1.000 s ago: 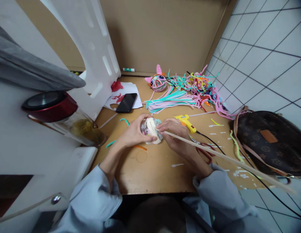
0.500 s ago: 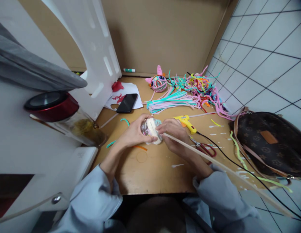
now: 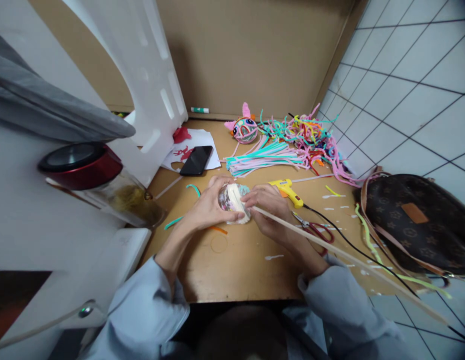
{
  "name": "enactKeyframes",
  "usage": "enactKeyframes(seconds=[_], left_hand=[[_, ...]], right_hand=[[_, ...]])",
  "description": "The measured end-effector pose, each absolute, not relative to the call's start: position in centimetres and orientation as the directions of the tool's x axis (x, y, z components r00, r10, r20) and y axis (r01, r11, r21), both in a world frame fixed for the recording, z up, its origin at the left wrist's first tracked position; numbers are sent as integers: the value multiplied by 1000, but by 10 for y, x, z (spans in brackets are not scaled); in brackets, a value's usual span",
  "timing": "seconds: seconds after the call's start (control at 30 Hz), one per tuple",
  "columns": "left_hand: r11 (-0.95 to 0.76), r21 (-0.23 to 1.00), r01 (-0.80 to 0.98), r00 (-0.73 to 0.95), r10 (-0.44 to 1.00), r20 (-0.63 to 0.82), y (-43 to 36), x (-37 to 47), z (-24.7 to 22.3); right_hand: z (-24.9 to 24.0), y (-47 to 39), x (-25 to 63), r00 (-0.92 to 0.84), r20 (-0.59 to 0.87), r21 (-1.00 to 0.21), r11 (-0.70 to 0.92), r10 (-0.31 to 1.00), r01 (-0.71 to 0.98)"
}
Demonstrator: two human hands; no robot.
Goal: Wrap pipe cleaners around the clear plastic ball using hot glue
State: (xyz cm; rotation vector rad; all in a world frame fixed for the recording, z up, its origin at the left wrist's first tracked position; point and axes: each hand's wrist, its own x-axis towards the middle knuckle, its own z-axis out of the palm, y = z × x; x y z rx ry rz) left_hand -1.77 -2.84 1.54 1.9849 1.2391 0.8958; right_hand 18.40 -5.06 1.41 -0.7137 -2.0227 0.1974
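My left hand is wrapped round a small ball with a mottled, patterned surface and cream bands over it. My right hand pinches a long cream fuzzy strip against the ball's right side. From those fingers the strip trails down to the lower right, over my right forearm. A yellow glue gun lies just beyond my right hand, and red-handled scissors are partly hidden behind the forearm and strip. Teal and orange strip pieces lie near my left hand.
Behind my hands are a pink-eared decorated ball, a bundle of teal and pink strips and a colourful tangle. A phone rests on paper. A tea bottle stands left; a brown bag sits right, beside the glue gun's cord.
Almost nothing differs. Both hands keep their hold on the ball and the cream strip, and the view has shifted very slightly.
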Motion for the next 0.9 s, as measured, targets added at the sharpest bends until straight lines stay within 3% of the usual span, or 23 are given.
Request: enactKeyframes(seconds=[0.33, 0.9], left_hand=[[-436, 757, 487, 362, 889, 279, -27, -19, 14], [-376, 778, 503, 320, 917, 237, -31, -17, 18]], right_hand=[[13, -51, 185, -392, 711, -425, 801, 583, 421], [11, -49, 185, -369, 735, -425, 810, 569, 404]])
